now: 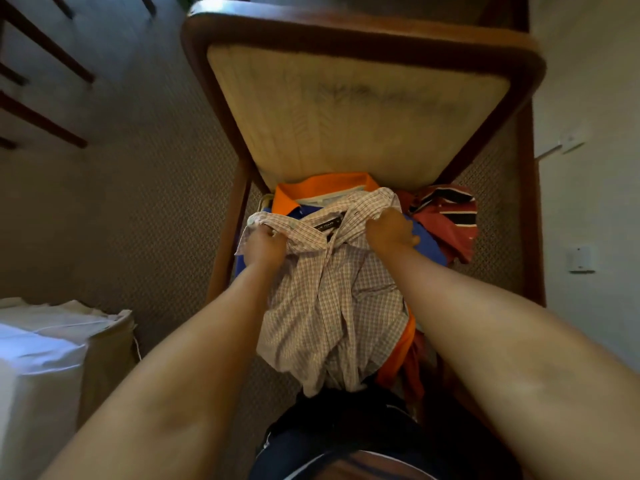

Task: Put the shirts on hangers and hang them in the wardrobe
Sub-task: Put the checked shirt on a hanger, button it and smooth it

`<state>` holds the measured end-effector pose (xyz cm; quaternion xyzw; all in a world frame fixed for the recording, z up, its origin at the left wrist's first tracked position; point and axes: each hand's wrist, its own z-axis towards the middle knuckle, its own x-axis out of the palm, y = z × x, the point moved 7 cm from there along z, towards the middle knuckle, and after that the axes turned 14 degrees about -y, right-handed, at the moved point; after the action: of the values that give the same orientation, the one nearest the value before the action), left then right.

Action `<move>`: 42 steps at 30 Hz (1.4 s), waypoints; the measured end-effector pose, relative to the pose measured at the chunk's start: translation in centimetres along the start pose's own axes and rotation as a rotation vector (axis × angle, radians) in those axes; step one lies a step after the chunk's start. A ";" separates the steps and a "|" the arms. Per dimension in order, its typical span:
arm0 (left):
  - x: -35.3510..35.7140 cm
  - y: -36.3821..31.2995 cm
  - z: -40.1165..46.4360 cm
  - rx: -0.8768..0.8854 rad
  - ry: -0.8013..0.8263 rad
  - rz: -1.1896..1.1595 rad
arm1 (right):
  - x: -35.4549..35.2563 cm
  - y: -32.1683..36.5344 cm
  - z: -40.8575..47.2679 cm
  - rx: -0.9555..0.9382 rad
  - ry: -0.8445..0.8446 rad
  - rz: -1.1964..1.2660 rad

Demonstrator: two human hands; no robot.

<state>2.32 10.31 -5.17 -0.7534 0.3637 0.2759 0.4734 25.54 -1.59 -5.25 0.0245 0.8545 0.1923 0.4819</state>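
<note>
A checked white-and-red shirt (332, 306) hangs in front of me over a pile of clothes on a chair seat. My left hand (265, 245) grips its left shoulder by the collar. My right hand (389, 228) grips the right shoulder. The collar label faces up between my hands. Under it lie a blue shirt with an orange collar (294, 199) and a red striped shirt (446, 220). No hanger shows.
The wooden chair (346, 32) with its cream padded back stands straight ahead on patterned carpet. A bed corner with white sheets (52, 348) is at the lower left. Dark wooden slats (41, 39) cross the upper left. A pale wall with sockets (581, 259) runs along the right.
</note>
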 end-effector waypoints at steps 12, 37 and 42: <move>-2.7 -9.3 -4.7 0.299 0.086 -0.198 | -8.9 -0.5 -7.0 -0.257 -0.354 0.498; -4.0 -16.5 -45.3 1.081 0.958 -0.268 | -28.1 -31.4 -42.0 0.295 -1.099 0.657; -1.6 -16.0 -57.1 0.846 1.505 -0.245 | -32.6 -37.1 -50.4 0.090 -1.151 0.627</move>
<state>18.36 -36.78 27.08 -0.5302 0.5681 -0.5064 0.3739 6.35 -58.71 31.48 0.3915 0.4197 0.2440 0.7816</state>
